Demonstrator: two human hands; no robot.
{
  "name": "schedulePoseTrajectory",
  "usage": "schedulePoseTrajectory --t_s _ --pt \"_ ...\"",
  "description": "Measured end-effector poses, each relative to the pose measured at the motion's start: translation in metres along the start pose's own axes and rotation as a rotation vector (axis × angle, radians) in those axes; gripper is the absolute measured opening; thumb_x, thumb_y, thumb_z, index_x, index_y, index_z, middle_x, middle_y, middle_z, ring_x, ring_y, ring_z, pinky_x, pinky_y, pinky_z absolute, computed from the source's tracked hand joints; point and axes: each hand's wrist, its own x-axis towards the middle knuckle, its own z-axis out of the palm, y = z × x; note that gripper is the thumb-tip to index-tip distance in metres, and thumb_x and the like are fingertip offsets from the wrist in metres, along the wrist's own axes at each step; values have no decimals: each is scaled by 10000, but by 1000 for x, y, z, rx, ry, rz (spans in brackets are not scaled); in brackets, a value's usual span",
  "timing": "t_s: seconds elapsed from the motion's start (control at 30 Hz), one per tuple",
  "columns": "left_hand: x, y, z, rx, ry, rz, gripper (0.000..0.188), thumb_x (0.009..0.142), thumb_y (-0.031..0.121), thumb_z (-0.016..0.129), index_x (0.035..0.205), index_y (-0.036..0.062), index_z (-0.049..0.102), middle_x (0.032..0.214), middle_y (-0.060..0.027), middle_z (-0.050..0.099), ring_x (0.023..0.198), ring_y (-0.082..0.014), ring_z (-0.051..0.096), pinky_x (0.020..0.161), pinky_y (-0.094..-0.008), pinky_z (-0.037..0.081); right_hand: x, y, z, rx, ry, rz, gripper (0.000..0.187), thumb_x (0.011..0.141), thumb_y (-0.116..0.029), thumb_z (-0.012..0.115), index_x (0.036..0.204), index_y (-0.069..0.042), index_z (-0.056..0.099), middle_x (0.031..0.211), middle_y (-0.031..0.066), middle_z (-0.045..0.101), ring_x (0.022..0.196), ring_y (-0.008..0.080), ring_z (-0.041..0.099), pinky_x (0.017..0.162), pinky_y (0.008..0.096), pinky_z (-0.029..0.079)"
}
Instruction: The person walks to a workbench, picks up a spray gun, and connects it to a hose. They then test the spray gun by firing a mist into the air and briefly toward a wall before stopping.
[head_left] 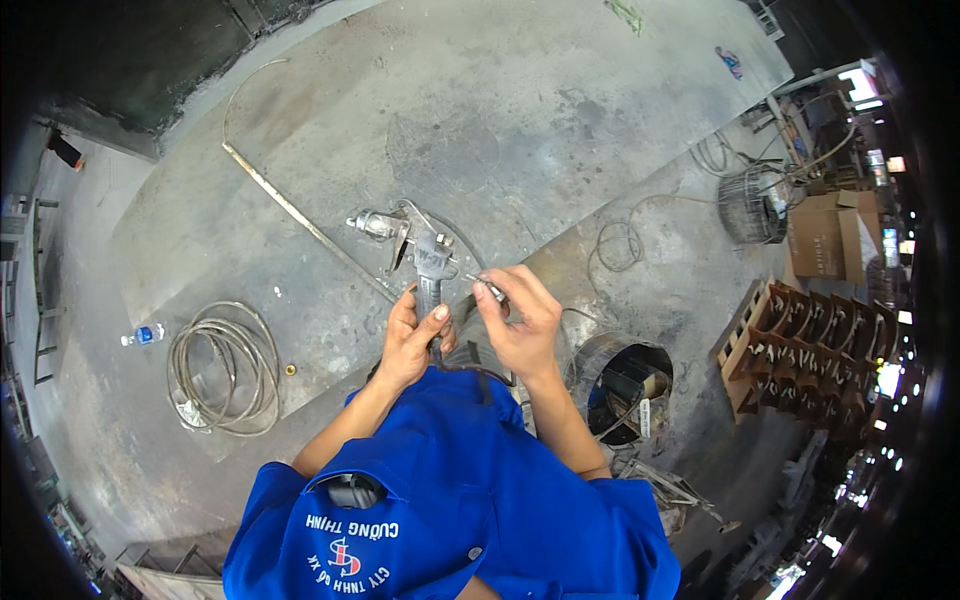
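A grey metal spray gun [432, 262] is held in front of my body, its nozzle end pointing away to the left. My left hand [408, 342] is closed around the gun's handle from below. On the gun's right side, my right hand [527, 325] pinches a small slim metal piece [496, 291] between thumb and fingertips. That piece is close to the rear of the gun; whether it touches cannot be made out. A dark hose loops behind the gun.
On the concrete floor lie a coiled hose [180, 365], a small bottle [143, 335], a brass-coloured ring [291, 370] and a long thin rod [300, 214]. A round metal drum [598, 358] stands close on my right. Farther right are a wire basket [750, 212], a cardboard box [822, 238] and stacked brown curved pieces [812, 355].
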Motion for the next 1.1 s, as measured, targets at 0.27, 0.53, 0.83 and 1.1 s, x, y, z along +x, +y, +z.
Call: schedulePoseTrajectory --t_s 0.27,0.53,0.83,1.1 --pt "-69 37 -39 77 -153 67 318 1027 150 695 1261 12 530 905 -47 618 624 -125 578 574 -283 481 -52 -69 49 -87 55 -63 156 881 7 782 1030 26 743 900 91 688 635 132 619 541 263 474" --pt "-92 66 -53 168 -244 104 265 1028 128 690 1211 19 531 856 -38 595 638 -110 563 560 -273 457 -64 -104 71 -91 58 -126 198 892 54 752 1090 65 757 860 92 675 665 101 562 577 242 432" --pt "-91 79 -60 159 -255 141 242 1031 143 690 1172 27 530 806 -18 571 620 -103 559 558 -273 457 -73 -109 92 -120 42 -156 591 983 16 684 1533 39 468 963 68 668 726 102 572 632 224 461" --pt "-91 80 -61 194 -269 163 278 1021 165 712 1190 22 544 832 -17 584 630 -103 568 547 -273 455 -78 -95 104 76 202 106 311 991 -38 699 1289 48 671 951 89 712 711 88 579 612 242 452"
